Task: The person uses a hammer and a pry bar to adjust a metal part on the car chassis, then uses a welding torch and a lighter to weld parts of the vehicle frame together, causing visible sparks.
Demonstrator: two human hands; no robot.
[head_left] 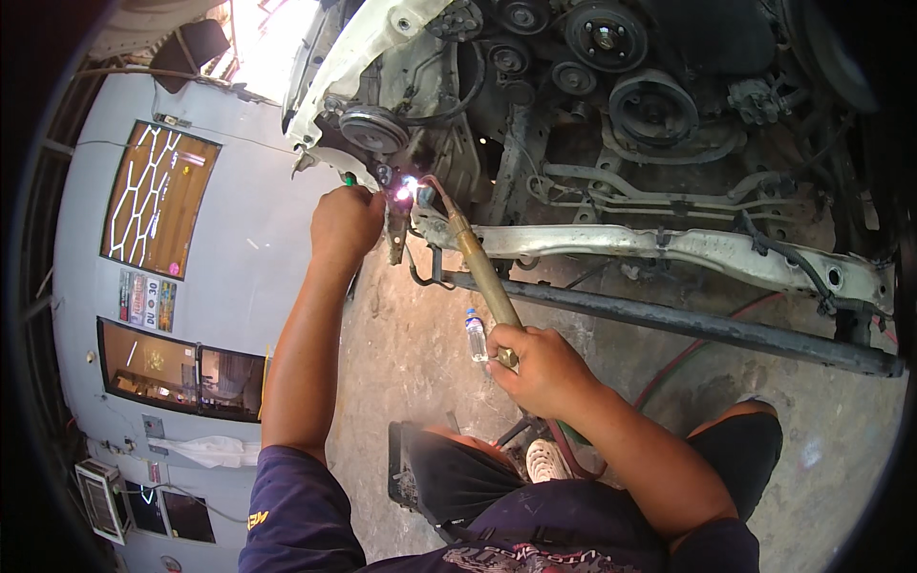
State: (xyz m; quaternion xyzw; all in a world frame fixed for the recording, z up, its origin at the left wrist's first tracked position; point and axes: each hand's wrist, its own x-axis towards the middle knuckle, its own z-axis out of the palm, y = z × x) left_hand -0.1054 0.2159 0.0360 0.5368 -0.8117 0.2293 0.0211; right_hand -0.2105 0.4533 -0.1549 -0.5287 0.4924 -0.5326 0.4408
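Observation:
My right hand (546, 371) is closed round the lower end of a brass gas torch (485, 272). The torch slants up and left, and its bent copper tip ends beside a bright flame glow (405, 191). That glow lies on a dark metal bracket (395, 232) at the left end of the car's front frame. Just left of the bracket, my left hand (346, 222) is a fist with a green handle end (351, 179) sticking out above it. The rest of that green-handled tool is hidden by the hand and the car parts.
A pale lower crossmember (630, 244) spans the open car front, with a dark bar (669, 320) below it. Engine pulleys (654, 110) sit behind. A water bottle (476, 336) stands on the concrete floor. Red and green hoses (669, 368) trail right. A grey wall (239, 220) rises at left.

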